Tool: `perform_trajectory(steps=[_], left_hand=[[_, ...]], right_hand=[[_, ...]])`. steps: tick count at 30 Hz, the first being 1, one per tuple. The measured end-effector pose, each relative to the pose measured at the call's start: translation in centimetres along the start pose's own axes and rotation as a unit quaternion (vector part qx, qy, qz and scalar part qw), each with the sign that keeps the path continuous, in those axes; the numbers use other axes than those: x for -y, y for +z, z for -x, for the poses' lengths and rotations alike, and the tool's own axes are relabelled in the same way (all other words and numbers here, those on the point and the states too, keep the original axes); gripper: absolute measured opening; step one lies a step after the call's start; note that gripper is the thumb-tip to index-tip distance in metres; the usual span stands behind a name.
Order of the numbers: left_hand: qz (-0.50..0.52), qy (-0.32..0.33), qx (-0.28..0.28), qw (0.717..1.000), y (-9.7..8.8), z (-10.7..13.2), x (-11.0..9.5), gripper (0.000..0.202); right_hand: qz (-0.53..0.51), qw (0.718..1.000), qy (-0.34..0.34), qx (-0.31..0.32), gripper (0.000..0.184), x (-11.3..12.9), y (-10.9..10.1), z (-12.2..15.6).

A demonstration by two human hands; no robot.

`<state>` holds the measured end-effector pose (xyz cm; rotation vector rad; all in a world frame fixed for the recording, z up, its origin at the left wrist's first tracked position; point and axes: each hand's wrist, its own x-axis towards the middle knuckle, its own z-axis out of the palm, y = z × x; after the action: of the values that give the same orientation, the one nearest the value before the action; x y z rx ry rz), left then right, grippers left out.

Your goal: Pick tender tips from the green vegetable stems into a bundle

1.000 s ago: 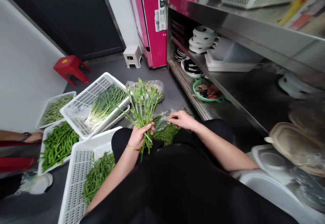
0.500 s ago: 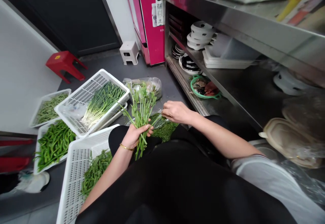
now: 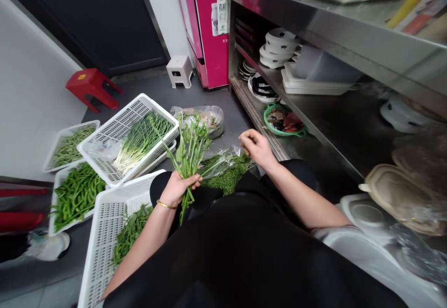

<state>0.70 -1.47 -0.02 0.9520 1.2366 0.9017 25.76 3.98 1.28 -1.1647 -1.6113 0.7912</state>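
Observation:
My left hand (image 3: 181, 184) is closed round a bunch of green leafy stems (image 3: 191, 152), their leafy tops pointing away from me and the cut ends below my fist. My right hand (image 3: 256, 147) hangs to the right of the bunch, its fingers curled together; whatever they may hold is too small to make out. Just under and left of it, a clear plastic bag (image 3: 228, 157) lies partly over a heap of fine green stalks (image 3: 226, 180) by my lap. Beside my left forearm, a white basket (image 3: 111, 210) contains green leafy stems.
To the left, white baskets hold scallions (image 3: 146, 136), green peppers (image 3: 78, 196) and green beans (image 3: 73, 145). A bag of vegetable scraps (image 3: 213, 117) lies ahead. Steel shelving (image 3: 328, 150) with dishes and a green colander (image 3: 272, 124) runs along my right. A person's shoe (image 3: 50, 245) shows at left.
My right hand has moved right and slightly away from me, off the plastic bag, which now shows more. My left hand with the leafy stems has shifted a little left.

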Motion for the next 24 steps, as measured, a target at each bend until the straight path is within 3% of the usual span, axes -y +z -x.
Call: perform_trajectory(steps=[2,4,6,7,9,12,15,19,21,24], left_hand=[[-0.014,0.000,0.005,1.000,0.4,-0.1,0.0,0.033],[-0.012,0.000,0.016,1.000,0.7,-0.1,-0.1,0.033],[0.005,-0.005,0.032,0.999,1.0,0.0,-0.1,0.035],[0.016,-0.010,0.042,0.999,1.1,0.1,0.0,0.036],[0.038,-0.020,0.059,0.997,1.3,0.4,-0.1,0.037],[0.059,-0.019,0.074,0.995,1.9,0.7,-0.5,0.036],[0.056,0.002,0.089,0.994,2.3,0.7,-1.2,0.032],[0.055,-0.014,0.087,0.995,1.8,0.5,-1.4,0.036],[0.057,-0.032,0.069,0.996,1.5,0.5,-0.9,0.037],[0.054,-0.043,0.061,0.996,1.7,0.3,-0.5,0.034]], right_hand=[[0.165,0.972,-0.111,0.129,0.026,1.4,0.4,0.4],[0.307,0.891,-0.194,0.274,0.023,2.5,0.9,0.6],[0.347,0.831,-0.228,0.369,0.024,2.9,1.3,0.7],[0.325,0.828,-0.235,0.392,0.024,2.8,1.5,0.8],[0.207,0.868,-0.226,0.392,0.023,2.6,1.8,1.0],[-0.018,0.941,-0.141,0.308,0.027,2.1,2.3,1.8],[-0.113,0.965,-0.047,0.232,0.030,1.4,2.4,2.4],[-0.079,0.992,0.051,0.078,0.032,0.1,0.1,1.5],[-0.021,0.999,0.036,0.016,0.032,0.0,-1.5,0.9],[0.130,0.979,-0.117,0.106,0.027,0.9,-2.2,0.9]])
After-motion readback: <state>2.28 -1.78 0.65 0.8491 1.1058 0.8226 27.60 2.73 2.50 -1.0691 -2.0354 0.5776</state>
